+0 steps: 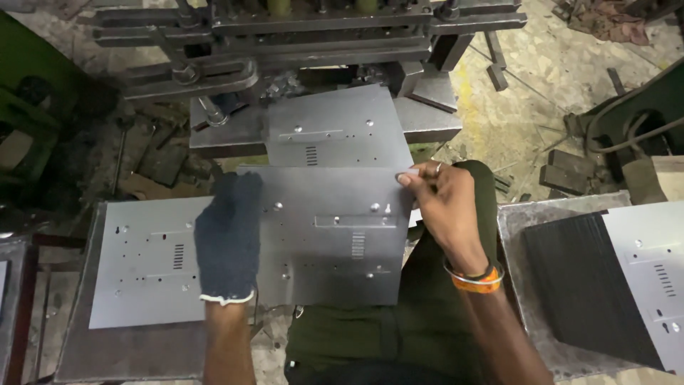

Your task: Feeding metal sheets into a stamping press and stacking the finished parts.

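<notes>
My left hand (229, 235), in a dark knitted glove, grips the left edge of a grey punched metal sheet (335, 235) held over my lap. My bare right hand (445, 207), with a ring and an orange bangle on the wrist, pinches the same sheet at its top right corner. A second punched sheet (335, 128) lies on the bed of the press machine (285, 36) straight ahead, just beyond the held one. A third sheet (146, 264) rests flat on a metal tray (128, 349) at my left.
At my right a tray (516, 228) holds a thick stack of sheets (591, 278), with one sheet (655, 271) on top. Metal scraps and blocks litter the floor at the far right. A green machine body stands at the far left.
</notes>
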